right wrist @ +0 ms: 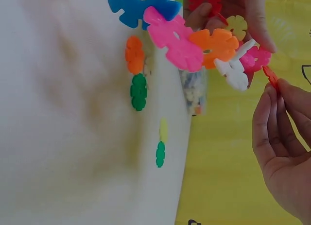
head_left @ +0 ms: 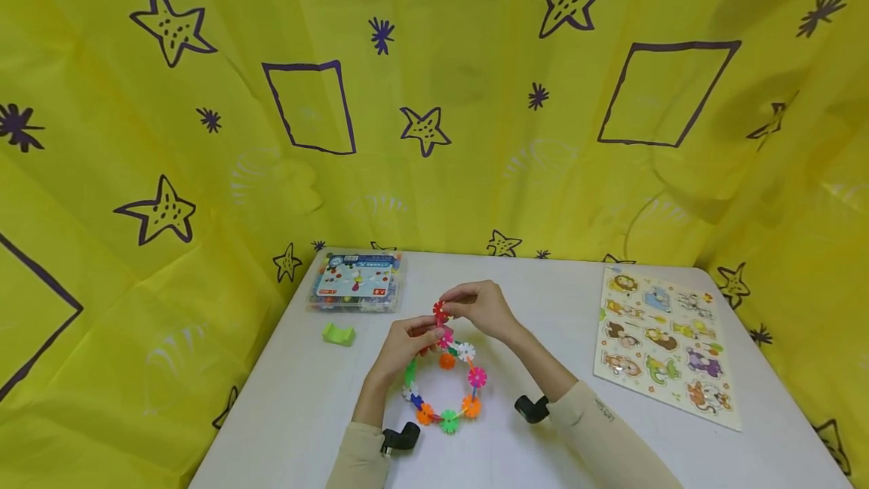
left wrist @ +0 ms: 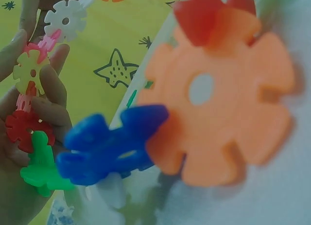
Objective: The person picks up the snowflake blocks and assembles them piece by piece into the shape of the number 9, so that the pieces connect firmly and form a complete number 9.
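Colourful notched plastic discs link into a ring [head_left: 449,421], lifted at its far side by both hands. My left hand [head_left: 397,345] grips this chain around a yellow disc [left wrist: 31,73] and a red disc [left wrist: 29,130]. Between thumb and fingertips, my right hand [head_left: 485,312] pinches a red-orange disc [right wrist: 271,77], its edge at a pink disc [right wrist: 256,59] of the chain. A white disc [left wrist: 65,21] and a green disc [left wrist: 41,169] sit along the chain near the left hand. Close to the left wrist camera hang a blue disc [left wrist: 107,149] and an orange disc [left wrist: 228,98].
Loose orange [right wrist: 134,55] and dark green discs [right wrist: 139,92] lie on the white table [head_left: 543,444]. At the back left stands a clear box [head_left: 356,283] with a printed label, a lime-green curved piece [head_left: 338,334] before it. An animal puzzle board [head_left: 665,345] lies on the right.
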Action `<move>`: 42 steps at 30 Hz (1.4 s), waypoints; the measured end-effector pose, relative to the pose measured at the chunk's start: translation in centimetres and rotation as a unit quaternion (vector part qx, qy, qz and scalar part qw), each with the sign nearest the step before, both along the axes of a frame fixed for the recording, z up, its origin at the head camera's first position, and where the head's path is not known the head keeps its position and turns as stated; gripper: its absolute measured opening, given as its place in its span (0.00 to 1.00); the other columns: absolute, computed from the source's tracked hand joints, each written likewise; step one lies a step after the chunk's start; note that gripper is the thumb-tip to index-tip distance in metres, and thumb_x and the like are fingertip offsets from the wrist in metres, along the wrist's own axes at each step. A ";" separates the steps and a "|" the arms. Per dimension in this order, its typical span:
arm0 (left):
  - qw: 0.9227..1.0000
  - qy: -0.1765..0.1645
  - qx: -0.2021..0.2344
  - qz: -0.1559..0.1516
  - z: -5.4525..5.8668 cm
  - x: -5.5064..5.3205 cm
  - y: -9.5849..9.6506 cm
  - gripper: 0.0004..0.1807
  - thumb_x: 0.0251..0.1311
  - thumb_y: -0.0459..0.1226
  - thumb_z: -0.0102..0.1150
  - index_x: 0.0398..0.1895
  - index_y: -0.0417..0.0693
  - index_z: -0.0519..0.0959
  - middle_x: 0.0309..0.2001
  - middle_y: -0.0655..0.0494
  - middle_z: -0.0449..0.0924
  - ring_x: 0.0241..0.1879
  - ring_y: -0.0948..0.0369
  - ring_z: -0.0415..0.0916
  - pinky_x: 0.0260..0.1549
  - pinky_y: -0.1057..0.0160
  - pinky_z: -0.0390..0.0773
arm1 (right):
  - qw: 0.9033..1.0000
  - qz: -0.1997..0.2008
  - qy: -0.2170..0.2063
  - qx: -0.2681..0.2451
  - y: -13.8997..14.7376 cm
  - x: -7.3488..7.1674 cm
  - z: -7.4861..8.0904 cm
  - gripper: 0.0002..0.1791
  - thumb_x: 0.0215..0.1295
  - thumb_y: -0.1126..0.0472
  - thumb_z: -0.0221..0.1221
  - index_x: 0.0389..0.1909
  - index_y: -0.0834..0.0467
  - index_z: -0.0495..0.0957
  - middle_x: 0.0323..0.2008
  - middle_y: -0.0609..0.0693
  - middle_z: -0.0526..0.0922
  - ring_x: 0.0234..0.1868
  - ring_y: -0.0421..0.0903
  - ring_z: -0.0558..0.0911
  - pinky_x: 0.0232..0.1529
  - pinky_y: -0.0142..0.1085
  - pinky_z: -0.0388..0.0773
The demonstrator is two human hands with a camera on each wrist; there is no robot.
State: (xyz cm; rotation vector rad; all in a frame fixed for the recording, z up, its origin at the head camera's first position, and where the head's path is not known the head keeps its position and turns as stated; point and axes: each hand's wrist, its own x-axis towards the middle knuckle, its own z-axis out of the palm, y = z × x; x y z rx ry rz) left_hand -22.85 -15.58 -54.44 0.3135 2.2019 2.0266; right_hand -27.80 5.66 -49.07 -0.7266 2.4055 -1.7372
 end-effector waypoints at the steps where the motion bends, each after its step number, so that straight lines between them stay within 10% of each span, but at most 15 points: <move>1: 1.000 0.002 -0.001 -0.002 0.0 0.0 0.0 0.21 0.70 0.41 0.67 0.59 0.36 0.83 0.40 0.54 0.88 0.32 0.60 0.78 0.32 0.67 0.76 | 1.000 0.002 0.003 0.003 -0.1 0.1 0.1 0.06 0.66 0.63 0.71 0.43 0.55 0.91 0.36 0.48 0.91 0.39 0.60 0.90 0.40 0.39 0.86; 10: 1.000 -0.001 0.020 -0.016 0.0 0.1 0.0 0.21 0.70 0.40 0.67 0.59 0.33 0.82 0.38 0.56 0.87 0.33 0.55 0.81 0.36 0.62 0.80 | 0.995 0.006 0.081 0.059 -0.6 0.7 1.3 0.05 0.67 0.63 0.70 0.41 0.54 0.91 0.37 0.46 0.91 0.35 0.41 0.89 0.38 0.36 0.85; 33: 1.000 0.022 0.021 -0.002 0.0 0.4 0.2 0.16 0.68 0.41 0.69 0.50 0.38 0.86 0.34 0.55 0.86 0.29 0.55 0.76 0.29 0.66 0.75 | 0.996 0.074 -0.002 0.059 -0.6 0.7 1.5 0.08 0.71 0.68 0.65 0.46 0.60 0.90 0.38 0.52 0.91 0.34 0.45 0.90 0.39 0.42 0.87; 42: 0.999 0.014 0.017 -0.025 0.1 0.3 -0.1 0.23 0.72 0.41 0.65 0.60 0.34 0.77 0.40 0.52 0.86 0.35 0.40 0.76 0.34 0.65 0.76 | 0.998 0.020 -0.002 0.053 0.1 -0.1 0.3 0.11 0.75 0.63 0.62 0.52 0.62 0.87 0.38 0.60 0.89 0.34 0.58 0.90 0.38 0.45 0.88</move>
